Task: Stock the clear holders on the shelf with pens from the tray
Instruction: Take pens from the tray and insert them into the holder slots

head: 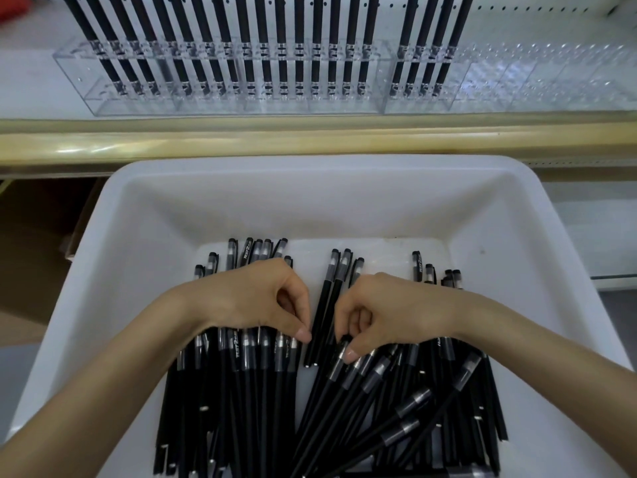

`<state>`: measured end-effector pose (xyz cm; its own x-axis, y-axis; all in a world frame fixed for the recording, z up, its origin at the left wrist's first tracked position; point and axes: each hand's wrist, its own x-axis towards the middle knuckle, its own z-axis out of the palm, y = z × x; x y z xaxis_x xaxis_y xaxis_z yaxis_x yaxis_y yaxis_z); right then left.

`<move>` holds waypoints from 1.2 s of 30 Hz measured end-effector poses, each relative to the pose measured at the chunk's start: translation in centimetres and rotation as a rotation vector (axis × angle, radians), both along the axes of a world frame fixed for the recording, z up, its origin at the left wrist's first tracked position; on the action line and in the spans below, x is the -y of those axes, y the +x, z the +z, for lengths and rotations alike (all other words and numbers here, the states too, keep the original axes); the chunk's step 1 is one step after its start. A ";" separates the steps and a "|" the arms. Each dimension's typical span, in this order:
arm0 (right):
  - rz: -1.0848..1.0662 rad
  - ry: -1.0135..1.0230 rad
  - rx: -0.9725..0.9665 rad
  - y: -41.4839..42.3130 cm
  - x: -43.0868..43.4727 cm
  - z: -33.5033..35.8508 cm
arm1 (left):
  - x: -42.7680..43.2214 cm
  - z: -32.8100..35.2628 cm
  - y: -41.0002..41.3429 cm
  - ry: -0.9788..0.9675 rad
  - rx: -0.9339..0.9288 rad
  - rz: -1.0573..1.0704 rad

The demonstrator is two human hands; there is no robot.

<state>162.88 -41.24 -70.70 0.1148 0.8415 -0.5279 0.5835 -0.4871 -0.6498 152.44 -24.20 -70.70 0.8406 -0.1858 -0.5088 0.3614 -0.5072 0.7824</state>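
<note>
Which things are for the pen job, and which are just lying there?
For the job: pens, white tray, clear holders, left hand, right hand.
Just lying about: red thing in the far corner, brown cardboard left of the tray.

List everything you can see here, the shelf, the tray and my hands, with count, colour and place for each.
tray: one, white, nearest the camera
shelf: one, pale wood-coloured front edge, beyond the tray
loose pens: many, black, heaped in the tray
clear holders: two it seems, transparent, side by side on the shelf
standing pens: black, a full row in the left holder, four in the right
pegboard: one, white, behind the holders
red object: one, top-left corner, blurred
left hand: one, fingers curled over the pile, grip unclear
right hand: one, pinching a loose pen
</note>
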 end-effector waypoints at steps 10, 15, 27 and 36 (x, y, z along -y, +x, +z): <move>0.006 -0.017 -0.100 -0.3 0.0 0.0 | -0.2 0.6 -0.4 0.000 -0.056 -0.024; -0.027 -0.004 -0.154 -0.3 0.0 0.4 | -0.1 0.7 -0.5 -0.021 -0.100 -0.015; -0.176 0.015 -0.332 -0.1 0.2 1.8 | -0.2 0.6 -0.9 -0.029 -0.058 0.053; -0.440 0.229 -0.511 1.1 0.4 3.3 | 0.0 1.2 -0.4 -0.158 0.044 0.521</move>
<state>164.03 -41.67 -67.43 0.2551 0.8702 -0.4216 -0.0406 -0.4260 -0.9038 152.06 -24.21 -69.53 0.8614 0.1897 -0.4711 0.4991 -0.1442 0.8545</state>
